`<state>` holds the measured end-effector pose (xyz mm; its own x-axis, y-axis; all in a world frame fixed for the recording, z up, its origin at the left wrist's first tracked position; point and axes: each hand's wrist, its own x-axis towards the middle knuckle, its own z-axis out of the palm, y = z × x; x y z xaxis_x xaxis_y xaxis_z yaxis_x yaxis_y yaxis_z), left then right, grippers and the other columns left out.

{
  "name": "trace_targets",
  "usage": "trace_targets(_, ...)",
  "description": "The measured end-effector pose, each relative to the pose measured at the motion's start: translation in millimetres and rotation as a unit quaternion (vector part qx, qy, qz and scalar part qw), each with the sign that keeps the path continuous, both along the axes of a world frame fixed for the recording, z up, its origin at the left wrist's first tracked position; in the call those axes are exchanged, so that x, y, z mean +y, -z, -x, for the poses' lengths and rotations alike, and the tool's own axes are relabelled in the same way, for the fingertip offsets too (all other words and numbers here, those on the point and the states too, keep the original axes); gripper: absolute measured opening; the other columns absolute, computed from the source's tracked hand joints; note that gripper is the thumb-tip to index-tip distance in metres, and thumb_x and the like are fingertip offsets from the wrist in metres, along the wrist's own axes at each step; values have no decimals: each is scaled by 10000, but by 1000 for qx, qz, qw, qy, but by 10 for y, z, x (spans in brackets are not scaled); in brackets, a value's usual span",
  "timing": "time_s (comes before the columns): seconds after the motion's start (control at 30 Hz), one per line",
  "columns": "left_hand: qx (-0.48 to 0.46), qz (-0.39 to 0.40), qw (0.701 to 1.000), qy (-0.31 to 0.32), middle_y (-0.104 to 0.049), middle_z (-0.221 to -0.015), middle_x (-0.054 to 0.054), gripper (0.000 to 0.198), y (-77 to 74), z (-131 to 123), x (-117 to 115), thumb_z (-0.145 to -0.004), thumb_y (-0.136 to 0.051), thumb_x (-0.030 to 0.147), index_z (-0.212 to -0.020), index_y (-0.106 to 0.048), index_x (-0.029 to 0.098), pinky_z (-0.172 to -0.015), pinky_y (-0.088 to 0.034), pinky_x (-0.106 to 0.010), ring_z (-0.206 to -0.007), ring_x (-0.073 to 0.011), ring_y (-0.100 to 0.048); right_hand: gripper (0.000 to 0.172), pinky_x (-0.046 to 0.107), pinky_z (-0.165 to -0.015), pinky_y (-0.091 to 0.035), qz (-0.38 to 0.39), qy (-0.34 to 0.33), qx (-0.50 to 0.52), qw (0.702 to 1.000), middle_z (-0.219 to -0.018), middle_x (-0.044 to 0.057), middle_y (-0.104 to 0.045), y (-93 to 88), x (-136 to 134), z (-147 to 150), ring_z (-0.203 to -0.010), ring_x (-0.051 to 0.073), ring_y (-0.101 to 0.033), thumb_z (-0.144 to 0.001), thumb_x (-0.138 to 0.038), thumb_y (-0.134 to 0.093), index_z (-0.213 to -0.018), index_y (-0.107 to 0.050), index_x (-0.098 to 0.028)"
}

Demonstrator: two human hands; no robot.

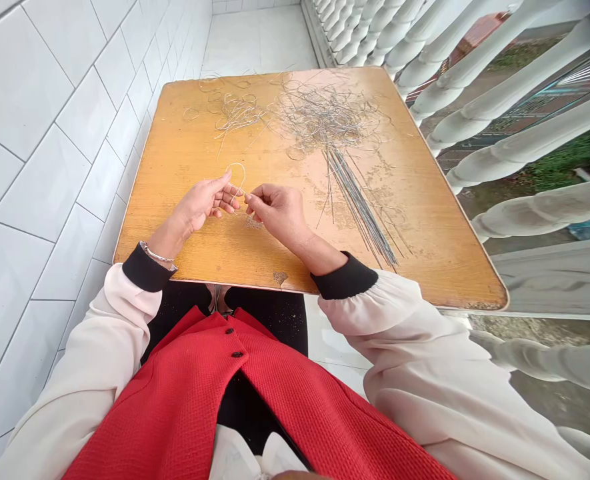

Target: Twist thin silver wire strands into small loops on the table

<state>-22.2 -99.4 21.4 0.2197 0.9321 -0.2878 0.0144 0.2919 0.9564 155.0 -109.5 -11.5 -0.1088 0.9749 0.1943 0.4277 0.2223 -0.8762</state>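
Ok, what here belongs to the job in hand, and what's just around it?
Likely the job:
thin pale looped strand being handled
straight dark grey strand bundle
tangled grey strands
pale strand pile

Just around:
white turned balusters
white tiled wall

Left hand [202,202] cupped, right hand [281,212] apparently pinching

Part of the looped strand [245,175] is hidden by the right hand [281,212], strands in the tangled heap [327,110] are too fine to be counted, and the red vest [185,393] is cut off below
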Motion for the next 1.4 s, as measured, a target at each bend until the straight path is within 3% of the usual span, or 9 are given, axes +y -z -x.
trace_targets(0.13,-18,-13,1000,1,-721,-675,-50,393,26,3,-4,-1045,-619,402,-778,-717,131,-507,-381,-168,-553,-63,-616,308,276,-580,-403,-1,5,-15,1000,-541,-16,-606,-20,3,5,-511,122,-545,-906,-116,-668,-612,-618,-191)
trace_targets(0.27,-16,-22,1000,6,-721,-681,-47,380,65,-5,0,-1063,-530,232,-753,-719,120,-506,-379,-163,-564,-56,-619,289,275,-576,-390,1,9,-6,1000,-530,-28,-583,-10,3,20,-514,122,-530,-891,-109,-666,-620,-615,-195)
trace_targets(0.53,2,-38,999,16,-717,-687,-39,341,48,-9,-8,-1030,-616,282,-737,-703,132,-513,-369,-172,-571,-57,-611,254,268,-543,-389,-13,3,-7,1000,-523,-24,-589,28,16,8,-507,124,-535,-884,-181,-655,-634,-615,-207)
trace_targets(0.7,16,-69,997,43,-739,-735,-12,146,81,27,15,-909,-726,148,-763,-716,133,-542,-364,-167,-613,-40,-618,288,270,-550,-389,-2,-8,-30,1000,-540,-10,-602,14,21,-20,-515,126,-538,-922,-206,-661,-638,-609,-206)
trace_targets(0.97,-4,-43,999,17,-677,-641,20,277,39,13,3,-963,-620,35,-707,-674,124,-556,-384,-165,-540,-19,-566,258,267,-578,-415,1,-49,-37,998,-577,-2,-632,10,30,-25,-532,130,-560,-905,-176,-622,-651,-587,-201)
trace_targets(1.4,-36,-52,997,37,-713,-695,5,198,99,45,36,-944,-676,74,-754,-716,115,-614,-438,-182,-597,-33,-602,329,258,-546,-386,-21,-53,-35,998,-552,-1,-609,57,50,-57,-534,130,-556,-968,-312,-655,-662,-600,-205)
